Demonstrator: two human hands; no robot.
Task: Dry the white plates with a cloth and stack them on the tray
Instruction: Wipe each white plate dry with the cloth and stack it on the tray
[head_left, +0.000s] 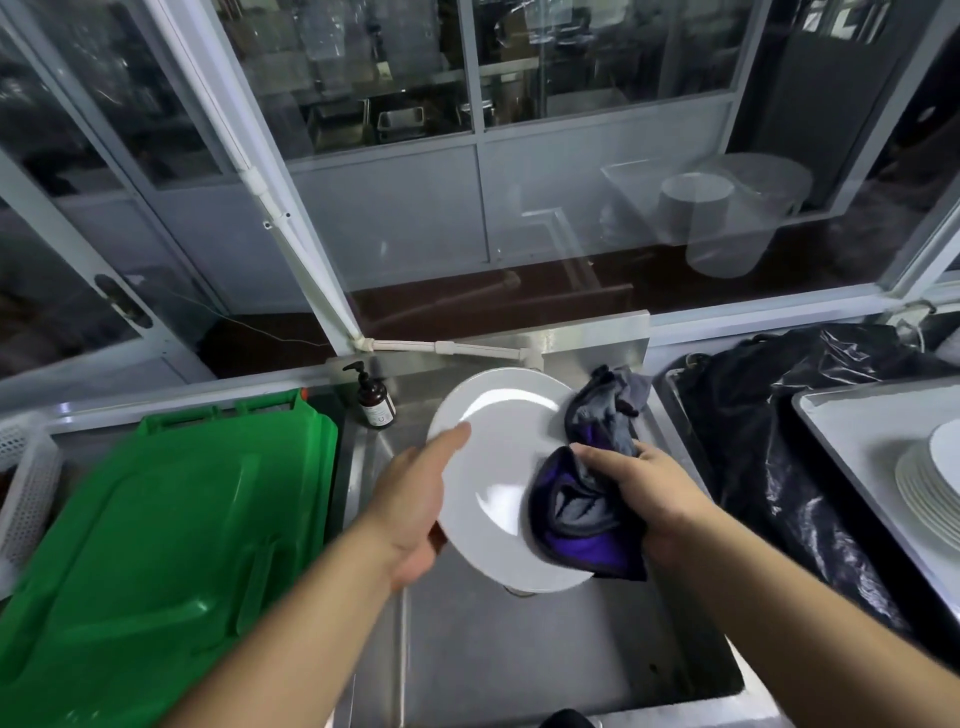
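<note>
With a stack (930, 499) already on the tray (852, 415), my left hand (415, 499) grips another plate (498, 467) left of it while my right hand (644, 488) clutches the cloth (582, 519) against it.

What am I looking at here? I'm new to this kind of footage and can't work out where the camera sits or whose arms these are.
There is no machine here. The single picture comes from a wide-angle camera worn on a person's head, looking forward and down, so the two arms are that person's own. They stand at a steel sink. The left hand holds a white plate by its edge, thumb across the rim. The right hand grips a purple and grey cloth pressed against the plate's other side, drying it. To the left lies a green plastic lid, with a brown pump bottle behind it. To the right sits a black plastic bag, and at the far right a tray carrying a stack of plates.
</note>
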